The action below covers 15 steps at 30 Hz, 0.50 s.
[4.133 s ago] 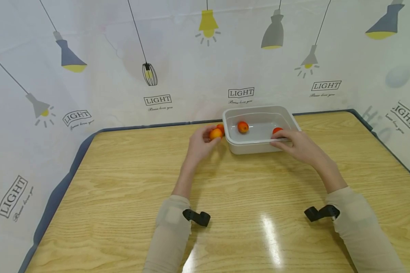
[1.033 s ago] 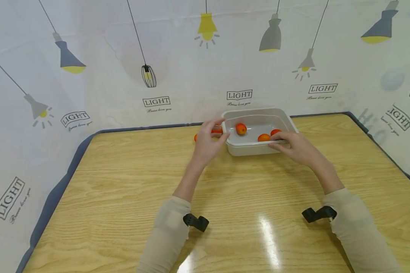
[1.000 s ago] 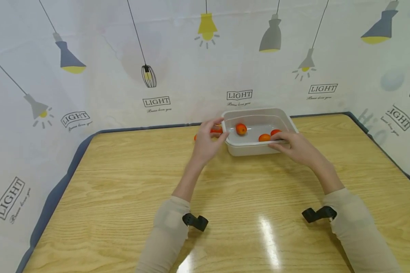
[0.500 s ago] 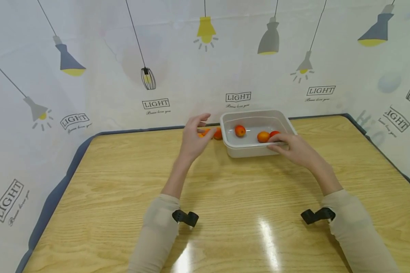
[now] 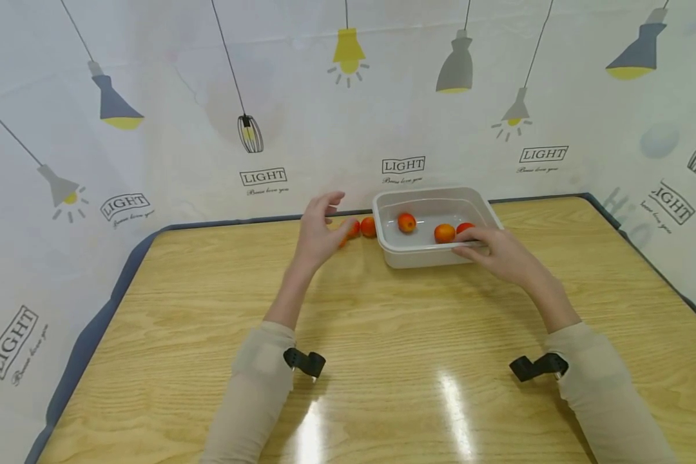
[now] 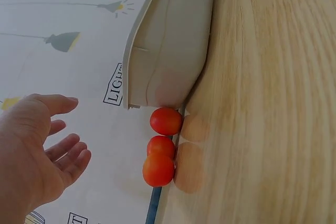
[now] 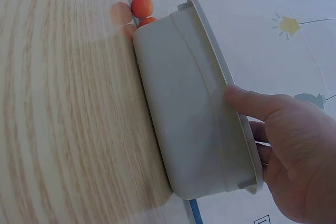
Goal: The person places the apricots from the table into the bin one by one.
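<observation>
My right hand (image 5: 495, 251) pinches the near right rim of a white plastic tub (image 5: 423, 258), thumb outside and fingers inside, as the right wrist view shows. Inside the tub lie three round red-orange fruits, one fruit (image 5: 406, 223) at the left, another fruit (image 5: 444, 233) near the front wall, and a third fruit (image 5: 465, 228) partly behind my right fingers. My left hand (image 5: 318, 232) is held with fingers spread and nothing in them, left of the tub. Near it on the table, a fruit (image 6: 166, 121) sits against the tub's end, with two more fruits (image 6: 158, 169) beside it.
The wooden table (image 5: 371, 361) has a dark blue edge (image 5: 238, 222) at the back. Close behind stands a white wall covering (image 5: 301, 96) printed with lamps. A black wrist camera (image 5: 304, 363) is strapped to each sleeve.
Another fruit has come to lie in the tub since the earliest frame. My left hand has let go and drawn back left from the tub's rim; my right hand keeps its hold on the rim.
</observation>
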Available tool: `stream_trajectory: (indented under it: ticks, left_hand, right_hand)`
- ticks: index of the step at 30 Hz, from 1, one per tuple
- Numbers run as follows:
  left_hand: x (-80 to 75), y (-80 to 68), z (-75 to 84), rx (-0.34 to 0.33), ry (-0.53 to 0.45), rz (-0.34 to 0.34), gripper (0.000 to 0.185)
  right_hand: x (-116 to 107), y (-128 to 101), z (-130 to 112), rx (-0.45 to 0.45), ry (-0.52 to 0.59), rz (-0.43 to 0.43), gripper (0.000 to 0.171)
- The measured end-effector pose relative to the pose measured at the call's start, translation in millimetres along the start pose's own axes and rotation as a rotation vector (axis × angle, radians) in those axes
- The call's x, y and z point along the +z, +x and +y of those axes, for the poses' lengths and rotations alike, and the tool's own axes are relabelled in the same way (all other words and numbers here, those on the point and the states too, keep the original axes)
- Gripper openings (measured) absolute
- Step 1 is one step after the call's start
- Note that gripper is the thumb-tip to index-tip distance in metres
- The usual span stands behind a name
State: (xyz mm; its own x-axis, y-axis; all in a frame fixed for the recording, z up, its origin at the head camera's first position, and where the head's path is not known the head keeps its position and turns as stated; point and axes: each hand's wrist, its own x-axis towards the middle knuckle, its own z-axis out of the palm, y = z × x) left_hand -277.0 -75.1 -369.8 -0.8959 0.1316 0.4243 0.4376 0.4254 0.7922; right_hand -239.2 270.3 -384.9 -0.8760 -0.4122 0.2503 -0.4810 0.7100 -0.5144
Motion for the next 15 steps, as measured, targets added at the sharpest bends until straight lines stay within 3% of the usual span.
stream_trajectory:
  ticks: [9, 15]
  left_hand:
    - [1.9, -0.5, -15.0, -0.045, 0.031, -0.026, 0.05]
    - [3.7, -1.8, -20.9, -0.113, 0.035, -0.051, 0.052]
  right_hand:
    - [0.5, -0.5, -0.3, -0.009, 0.008, 0.001, 0.02]
    - [0.1, -1.0, -1.5, -0.013, 0.002, 0.005, 0.019]
